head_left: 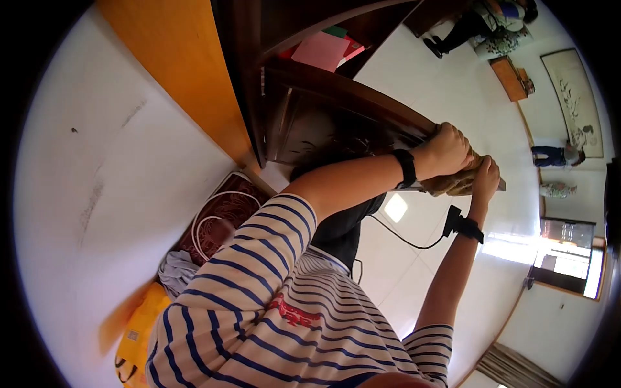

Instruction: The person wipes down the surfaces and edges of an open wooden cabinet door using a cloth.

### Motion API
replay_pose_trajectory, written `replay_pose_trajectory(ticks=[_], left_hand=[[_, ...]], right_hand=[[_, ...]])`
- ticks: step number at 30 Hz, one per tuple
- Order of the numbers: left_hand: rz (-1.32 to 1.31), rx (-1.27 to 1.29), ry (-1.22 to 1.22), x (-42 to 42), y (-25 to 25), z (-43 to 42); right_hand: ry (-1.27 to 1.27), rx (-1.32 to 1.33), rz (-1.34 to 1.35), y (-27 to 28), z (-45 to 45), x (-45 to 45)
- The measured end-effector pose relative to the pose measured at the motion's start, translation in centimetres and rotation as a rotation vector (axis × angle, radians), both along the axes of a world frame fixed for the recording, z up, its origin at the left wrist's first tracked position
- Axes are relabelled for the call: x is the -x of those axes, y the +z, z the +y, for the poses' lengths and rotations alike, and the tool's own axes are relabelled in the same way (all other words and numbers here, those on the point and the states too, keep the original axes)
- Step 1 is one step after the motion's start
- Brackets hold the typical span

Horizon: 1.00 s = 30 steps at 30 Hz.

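A brown cloth (pixel 451 185) is bunched at the outer end of a dark carved wooden cabinet door (pixel 317 123). My left hand (pixel 445 152) is closed, its fingers wrapped over the cloth at the door's end. Just beyond it, my right hand (pixel 486 179) is also closed, gripping the cloth from the other side. The fingertips of both hands are partly hidden. Each wrist wears a black band, and a thin black cable hangs from the device on the right one.
Pink and red papers (pixel 321 50) lie inside the dark cabinet. An orange wooden panel (pixel 174 58) borders the white wall. Below are a coiled white cable (pixel 210 216) on a dark red patterned surface, grey fabric (pixel 176 273) and a yellow bag (pixel 142 330). Two people are across the room.
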<state>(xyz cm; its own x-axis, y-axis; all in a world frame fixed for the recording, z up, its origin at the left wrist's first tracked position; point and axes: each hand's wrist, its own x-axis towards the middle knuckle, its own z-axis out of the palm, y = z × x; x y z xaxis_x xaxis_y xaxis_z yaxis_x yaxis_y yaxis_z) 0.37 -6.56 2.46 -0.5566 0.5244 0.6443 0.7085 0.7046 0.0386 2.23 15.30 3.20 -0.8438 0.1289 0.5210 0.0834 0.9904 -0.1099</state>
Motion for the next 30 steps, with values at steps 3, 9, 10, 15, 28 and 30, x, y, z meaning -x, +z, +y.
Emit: replay_pose_trajectory(ticks=[3,9,10,15,28,30], left_hand=[[0.045,-0.092,0.013,1.0,-0.6,-3.2],[0.126,-0.023,0.093,0.7,0.6,-11.3],[0.145,-0.029,0.113,0.6,0.5,-12.9],[0.086,-0.17,0.183,0.3,0.9,-21.1],[-0.546,0.101,0.555,-1.4,4.5,-21.1],[-0.611,0.144,0.556,-1.1,4.3,-21.1]], right_hand=[[0.086,-0.134,0.034,-0.8,1.0,0.7],[0.041,-0.107,0.06,1.0,-8.7,0.8],[0.042,-0.079,0.073,1.4,-11.2,0.5],[0.276,-0.158,0.205,1.1,-18.5,1.3],[0.674,-0.31,0.042,-0.7,-21.4,4.6],[0.677,-0.216,-0.061,-1.1,-21.4,5.2]])
